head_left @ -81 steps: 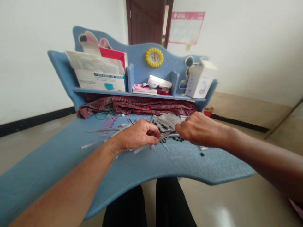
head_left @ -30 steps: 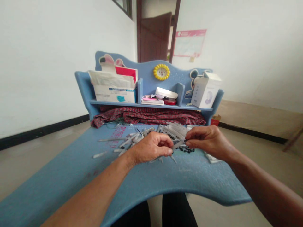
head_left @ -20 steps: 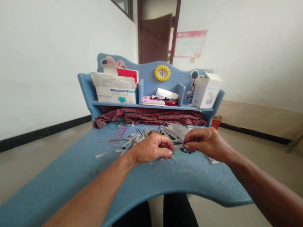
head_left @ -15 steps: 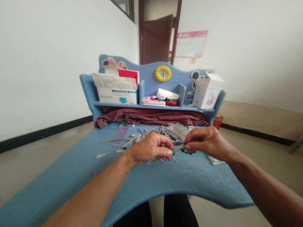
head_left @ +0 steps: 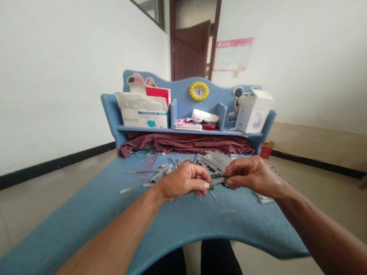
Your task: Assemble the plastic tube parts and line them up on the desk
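Observation:
In front of me a translucent pen [head_left: 217,181] with a dark tip spans my two hands. My left hand [head_left: 186,181] pinches its body between thumb and fingers. At the other end, my right hand [head_left: 249,173] has thumb and forefinger closed on the dark end; the fingertips hide the exact grip. Behind and below the hands lies a pile of clear pen parts [head_left: 215,160], some with black ends. To the left, a short clear tube [head_left: 126,190] lies apart from the pile.
The blue desk [head_left: 183,221] curves inward at my side. A checked cloth [head_left: 189,143] is bundled under its shelf [head_left: 160,130]. On the shelf are a mask box [head_left: 145,117], a white box [head_left: 254,112] and papers [head_left: 187,125]. More pale pieces [head_left: 263,198] lie beside my right wrist.
Both hands stay nearly in place around the pen. Less of the pen shows beyond my left hand's fingers than before. The whole view has shifted slightly.

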Available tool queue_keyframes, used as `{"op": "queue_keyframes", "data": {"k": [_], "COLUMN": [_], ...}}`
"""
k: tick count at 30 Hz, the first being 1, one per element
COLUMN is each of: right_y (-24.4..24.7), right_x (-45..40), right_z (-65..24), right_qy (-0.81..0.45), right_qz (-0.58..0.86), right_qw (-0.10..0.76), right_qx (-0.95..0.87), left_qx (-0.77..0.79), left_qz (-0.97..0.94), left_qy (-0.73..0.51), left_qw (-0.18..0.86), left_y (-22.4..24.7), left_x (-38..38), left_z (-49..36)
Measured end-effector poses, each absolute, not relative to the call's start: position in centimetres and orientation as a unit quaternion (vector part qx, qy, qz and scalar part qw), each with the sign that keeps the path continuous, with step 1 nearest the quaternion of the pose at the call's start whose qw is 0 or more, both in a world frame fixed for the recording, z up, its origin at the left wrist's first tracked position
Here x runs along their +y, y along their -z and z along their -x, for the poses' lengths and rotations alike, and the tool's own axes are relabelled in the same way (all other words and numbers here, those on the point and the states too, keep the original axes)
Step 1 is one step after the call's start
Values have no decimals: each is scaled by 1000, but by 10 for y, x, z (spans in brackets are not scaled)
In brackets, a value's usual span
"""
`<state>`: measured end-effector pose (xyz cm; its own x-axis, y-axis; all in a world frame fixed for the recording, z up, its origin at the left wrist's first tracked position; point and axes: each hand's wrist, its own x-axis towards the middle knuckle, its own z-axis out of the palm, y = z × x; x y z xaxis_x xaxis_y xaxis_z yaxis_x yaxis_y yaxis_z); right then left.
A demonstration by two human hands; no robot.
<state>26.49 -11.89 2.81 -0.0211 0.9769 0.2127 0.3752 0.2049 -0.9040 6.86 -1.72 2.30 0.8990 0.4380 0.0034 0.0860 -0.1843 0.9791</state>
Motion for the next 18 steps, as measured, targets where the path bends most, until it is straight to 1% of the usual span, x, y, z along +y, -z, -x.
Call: {"op": "queue_keyframes", "data": {"k": [3,6,10,12,15,18], "right_y": [-26,-27,-29,-30,-29,-26], "right_x": [-119,-120,-121,-121,-121,-118], "right_z": [-266,-265,-264,-265,-266,-266], "right_qy": [-300,-226,-104,-69,-69,-143], "right_qz": [535,536,528,519,522,538], "right_qw": [449,437,375,341,311,314], "right_qx": [-650,-686,-755,-781,-791,-769], "left_qx": [173,178,186,191,192,190], "left_qz": [-756,-759,-771,-779,-787,-788], "left_qy": [-145,-148,-148,-145,-138,-135], "left_qw": [614,608,591,579,570,569], "left_y": [-23,-23,-23,-23,-21,-19], "left_x": [-16,-15,-14,-14,-13,-12], "left_z": [-69,-68,-68,-68,-68,-68]}}
